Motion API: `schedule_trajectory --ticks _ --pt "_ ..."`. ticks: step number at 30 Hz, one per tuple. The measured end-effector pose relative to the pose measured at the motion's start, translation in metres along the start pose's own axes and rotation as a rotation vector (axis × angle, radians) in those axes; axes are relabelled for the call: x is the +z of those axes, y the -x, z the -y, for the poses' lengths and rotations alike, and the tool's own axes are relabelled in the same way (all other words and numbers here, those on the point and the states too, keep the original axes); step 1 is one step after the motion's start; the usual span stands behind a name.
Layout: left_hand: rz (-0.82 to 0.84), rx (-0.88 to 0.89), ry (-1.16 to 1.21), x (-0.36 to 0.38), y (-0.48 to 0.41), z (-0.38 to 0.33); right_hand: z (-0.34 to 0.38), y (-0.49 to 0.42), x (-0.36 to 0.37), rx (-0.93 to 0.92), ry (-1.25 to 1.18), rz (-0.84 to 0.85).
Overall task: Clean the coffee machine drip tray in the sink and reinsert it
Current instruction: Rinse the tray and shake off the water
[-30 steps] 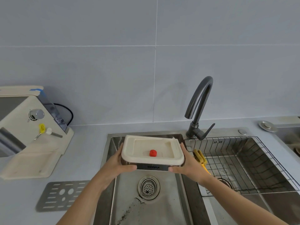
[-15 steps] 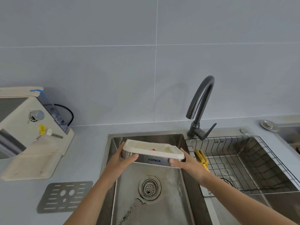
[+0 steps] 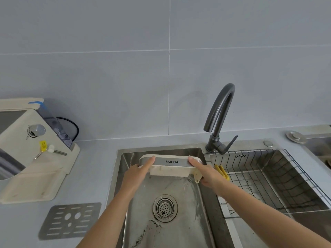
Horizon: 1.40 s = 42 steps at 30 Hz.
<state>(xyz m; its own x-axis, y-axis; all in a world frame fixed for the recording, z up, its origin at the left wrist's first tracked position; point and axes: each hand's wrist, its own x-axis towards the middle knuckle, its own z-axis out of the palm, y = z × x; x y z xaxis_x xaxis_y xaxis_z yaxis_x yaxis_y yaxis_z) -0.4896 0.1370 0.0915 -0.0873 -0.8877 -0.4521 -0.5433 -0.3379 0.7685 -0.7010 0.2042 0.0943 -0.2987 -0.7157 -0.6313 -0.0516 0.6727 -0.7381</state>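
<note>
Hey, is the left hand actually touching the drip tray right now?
Touching. The head view shows the left hand holding the drip tray by its end, one fingertip on its metal strip.

Dark faucet [image 3: 224, 111] at wire basket's [image 3: 250, 158] back corner; yellow item [image 3: 222, 171] inside its left edge

Over the sink [image 3: 180, 152], drip tray [image 3: 170, 170]; coffee machine [image 3: 26, 158] left, faucet [image 3: 214, 140] behind.
</note>
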Motion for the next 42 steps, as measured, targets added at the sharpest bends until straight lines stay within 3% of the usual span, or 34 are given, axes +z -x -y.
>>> schedule_trajectory --ticks 12,16,21,23,25,27,30,34,39,42 --pt "-0.008 -0.138 -0.129 0.011 -0.005 -0.004 -0.003 -0.004 0.012 0.141 0.019 0.025" --pt "-0.038 -0.013 -0.167 0.001 0.005 -0.021 0.014 0.004 0.006 0.057 0.042 -0.014" --pt "-0.22 0.162 -0.217 -0.029 0.011 -0.038 0.043 0.029 -0.009 -0.179 -0.086 -0.024" --pt "-0.243 0.172 -0.216 -0.03 0.015 -0.041 0.039 0.025 -0.005 -0.182 -0.069 -0.059" --pt "-0.178 0.114 -0.262 -0.017 0.008 -0.029 0.022 0.013 0.008 -0.097 -0.026 -0.067" --pt "-0.006 -0.076 -0.229 -0.001 0.006 -0.008 -0.013 -0.01 0.017 0.079 -0.01 -0.005" --pt "0.102 -0.183 -0.226 0.011 0.01 0.014 -0.042 -0.019 0.023 0.144 0.024 0.053" --pt "-0.005 -0.016 -0.252 -0.01 0.023 -0.025 0.002 0.007 0.019 -0.031 0.124 -0.098" --pt "-0.117 0.076 -0.036 -0.034 0.025 -0.033 0.044 0.031 0.0 -0.363 0.264 -0.282" --pt "-0.023 -0.114 0.036 -0.01 0.02 0.0 0.011 0.017 0.013 -0.257 0.463 -0.276"
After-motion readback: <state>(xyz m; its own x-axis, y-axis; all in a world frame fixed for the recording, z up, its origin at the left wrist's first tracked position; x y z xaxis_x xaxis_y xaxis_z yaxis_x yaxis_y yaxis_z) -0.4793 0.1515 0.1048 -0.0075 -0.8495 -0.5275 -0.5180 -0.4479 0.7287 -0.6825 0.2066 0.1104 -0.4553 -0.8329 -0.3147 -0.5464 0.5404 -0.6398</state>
